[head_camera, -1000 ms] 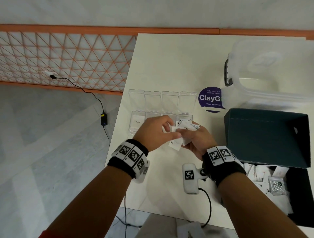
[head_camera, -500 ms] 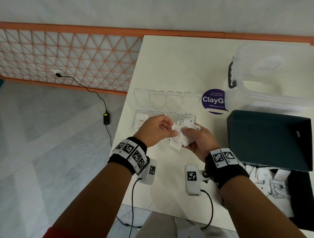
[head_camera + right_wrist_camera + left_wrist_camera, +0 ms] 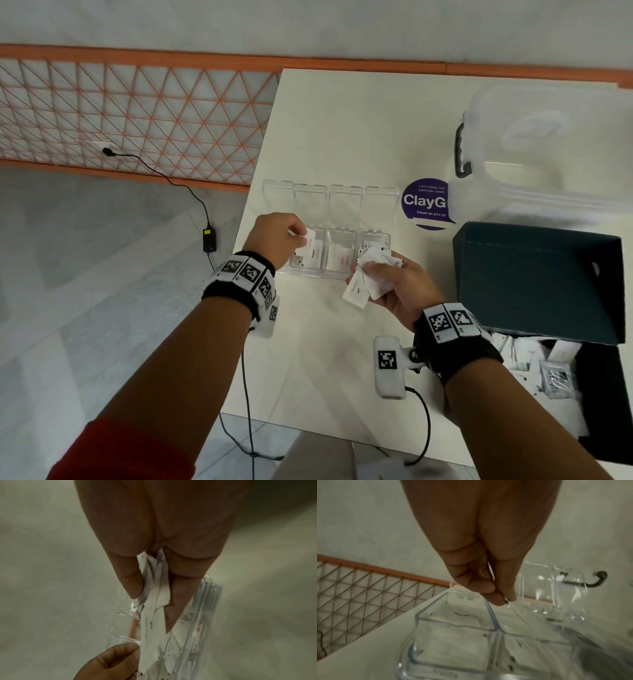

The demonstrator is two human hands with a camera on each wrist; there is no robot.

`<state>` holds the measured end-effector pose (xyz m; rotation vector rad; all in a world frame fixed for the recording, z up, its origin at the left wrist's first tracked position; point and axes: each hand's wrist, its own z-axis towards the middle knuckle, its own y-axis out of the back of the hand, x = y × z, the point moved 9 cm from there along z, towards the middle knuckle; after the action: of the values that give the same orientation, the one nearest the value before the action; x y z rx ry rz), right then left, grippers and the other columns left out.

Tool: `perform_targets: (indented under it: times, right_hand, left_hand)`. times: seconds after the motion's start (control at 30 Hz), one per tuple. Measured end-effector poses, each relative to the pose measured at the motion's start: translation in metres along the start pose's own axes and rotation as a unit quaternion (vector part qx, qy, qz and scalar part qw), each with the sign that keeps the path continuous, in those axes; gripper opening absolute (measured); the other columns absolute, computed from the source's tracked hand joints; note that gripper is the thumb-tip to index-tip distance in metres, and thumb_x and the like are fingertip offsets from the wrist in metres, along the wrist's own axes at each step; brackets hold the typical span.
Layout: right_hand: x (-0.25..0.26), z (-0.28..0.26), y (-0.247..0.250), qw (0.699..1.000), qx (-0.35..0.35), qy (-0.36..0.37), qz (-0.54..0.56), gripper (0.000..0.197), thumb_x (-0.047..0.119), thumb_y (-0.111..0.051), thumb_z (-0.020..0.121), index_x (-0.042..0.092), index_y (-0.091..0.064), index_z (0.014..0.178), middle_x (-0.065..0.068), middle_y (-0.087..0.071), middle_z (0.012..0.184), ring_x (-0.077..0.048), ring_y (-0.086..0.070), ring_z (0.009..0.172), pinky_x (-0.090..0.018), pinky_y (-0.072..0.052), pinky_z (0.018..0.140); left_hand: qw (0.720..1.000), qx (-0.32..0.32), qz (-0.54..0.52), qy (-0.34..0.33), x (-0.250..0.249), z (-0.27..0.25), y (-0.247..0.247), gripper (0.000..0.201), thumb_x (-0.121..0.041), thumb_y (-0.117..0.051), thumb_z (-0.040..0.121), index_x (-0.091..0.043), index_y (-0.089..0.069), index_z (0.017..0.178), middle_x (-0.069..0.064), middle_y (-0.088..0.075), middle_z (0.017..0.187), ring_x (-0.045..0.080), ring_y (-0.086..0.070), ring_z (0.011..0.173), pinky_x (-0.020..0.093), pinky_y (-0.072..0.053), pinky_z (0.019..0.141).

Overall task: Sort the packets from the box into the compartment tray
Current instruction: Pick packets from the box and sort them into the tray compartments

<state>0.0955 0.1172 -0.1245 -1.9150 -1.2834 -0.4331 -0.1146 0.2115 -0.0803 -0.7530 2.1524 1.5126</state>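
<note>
In the head view my left hand (image 3: 301, 236) pinches one white packet (image 3: 310, 237) over the left end of the clear compartment tray (image 3: 337, 275). The tray's lids (image 3: 329, 205) stand open at the back, and packets lie in several compartments. Just right of the tray's front edge, my right hand (image 3: 371, 275) grips a bunch of white packets (image 3: 375, 289). The right wrist view shows that bunch of packets (image 3: 154, 588) squeezed between thumb and fingers. The left wrist view has the left hand's fingers (image 3: 488, 588) closed above the tray (image 3: 453, 626). The dark teal box (image 3: 537, 281) at the right holds more packets (image 3: 524, 356).
A clear plastic storage tub (image 3: 548, 154) with a black handle stands at the back right, beside a purple round sticker (image 3: 424, 202). The table's left edge (image 3: 253, 192) runs close to the tray. A cable and adapter (image 3: 209, 240) lie on the floor.
My left hand has drawn one packet out of the bunch and carried it left, over the tray's left compartments. The right hand stays put with the rest.
</note>
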Motion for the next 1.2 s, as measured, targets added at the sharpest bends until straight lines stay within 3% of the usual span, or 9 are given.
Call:
perform_targets:
  times: [0.1,0.27,0.4,0.53,0.8,0.9,1.03,1.1,1.2]
  right_hand:
    - [0.002,0.0,-0.003,1.0,0.01,0.0,0.004,0.019,-0.003,-0.06,0.09,0.005,-0.065,0.107,-0.017,-0.074,0.098,-0.038,-0.071,0.092,-0.039,-0.06,0.07]
    - [0.004,0.0,-0.004,1.0,0.012,0.003,0.004,0.019,-0.003,-0.059,0.091,0.005,-0.065,0.107,-0.016,-0.074,0.097,-0.038,-0.072,0.091,-0.037,-0.059,0.068]
    - [0.002,0.001,-0.007,1.0,0.016,0.0,0.008,0.021,-0.003,-0.059,0.091,0.005,-0.064,0.11,-0.017,-0.074,0.098,-0.036,-0.073,0.089,-0.037,-0.06,0.067]
    - [0.001,0.004,-0.008,1.0,0.015,0.0,0.0,0.024,-0.003,-0.061,0.09,0.004,-0.063,0.113,-0.017,-0.074,0.098,-0.037,-0.073,0.087,-0.037,-0.059,0.067]
    - [0.001,0.005,-0.013,1.0,0.003,0.013,-0.015,0.027,-0.004,-0.068,0.085,0.003,-0.065,0.111,-0.018,-0.072,0.101,-0.035,-0.073,0.084,-0.035,-0.058,0.064]
    - [0.0,0.004,-0.014,1.0,-0.002,0.016,-0.025,0.028,-0.004,-0.069,0.084,0.003,-0.067,0.111,-0.018,-0.071,0.103,-0.035,-0.072,0.084,-0.035,-0.058,0.066]
    - [0.003,0.002,-0.016,0.999,-0.011,0.031,-0.042,0.03,-0.006,-0.068,0.084,0.002,-0.065,0.113,-0.017,-0.069,0.1,-0.032,-0.07,0.085,-0.041,-0.059,0.072]
    - [0.006,0.0,-0.016,0.998,-0.017,0.046,-0.04,0.032,-0.008,-0.067,0.083,0.001,-0.064,0.114,-0.017,-0.068,0.097,-0.032,-0.066,0.084,-0.042,-0.056,0.076]
    - [0.01,-0.004,-0.014,0.998,-0.025,0.058,-0.029,0.032,-0.007,-0.068,0.082,0.001,-0.065,0.113,-0.016,-0.068,0.093,-0.031,-0.064,0.082,-0.04,-0.052,0.074]
  left_hand:
    - [0.998,0.031,0.048,-0.014,-0.003,0.003,-0.013,0.011,-0.012,-0.071,0.083,-0.019,-0.069,0.092,-0.002,-0.067,0.097,0.007,-0.059,0.071,0.012,-0.04,0.056]
    - [0.981,0.074,0.171,-0.053,-0.012,0.005,-0.029,0.022,-0.019,-0.069,0.086,-0.015,-0.068,0.108,0.005,-0.065,0.108,0.021,-0.06,0.095,0.029,-0.048,0.081]
    - [0.954,0.075,0.274,-0.095,-0.018,0.001,-0.037,0.024,-0.025,-0.066,0.088,-0.019,-0.064,0.111,0.002,-0.061,0.111,0.022,-0.058,0.1,0.03,-0.043,0.08]
    - [0.939,0.056,0.32,-0.116,-0.022,-0.003,-0.039,0.021,-0.027,-0.065,0.088,-0.016,-0.067,0.105,0.005,-0.049,0.114,0.025,-0.057,0.098,0.035,-0.048,0.081]
    - [0.914,0.043,0.38,-0.137,-0.028,-0.008,-0.041,0.028,-0.032,-0.048,0.094,-0.018,-0.069,0.107,0.005,-0.051,0.113,0.024,-0.054,0.099,0.037,-0.043,0.086]
    - [0.935,0.026,0.323,-0.142,-0.04,-0.016,-0.033,0.023,-0.024,-0.049,0.091,-0.013,-0.066,0.1,0.004,-0.051,0.106,0.024,-0.054,0.094,0.037,-0.045,0.084]
    - [0.983,-0.014,0.072,-0.171,-0.063,-0.041,-0.017,0.005,-0.021,-0.056,0.086,-0.022,-0.06,0.089,-0.007,-0.048,0.089,0.014,-0.052,0.074,0.026,-0.043,0.067]
    - [0.981,0.059,-0.062,-0.172,-0.07,-0.055,-0.03,0.015,-0.026,-0.064,0.084,-0.03,-0.061,0.098,-0.011,-0.051,0.092,0.009,-0.055,0.072,0.022,-0.048,0.067]
    - [0.975,0.115,-0.123,-0.148,-0.066,-0.064,-0.046,0.046,-0.033,-0.08,0.072,-0.039,-0.055,0.11,-0.016,-0.049,0.099,0.005,-0.058,0.073,0.013,-0.047,0.067]
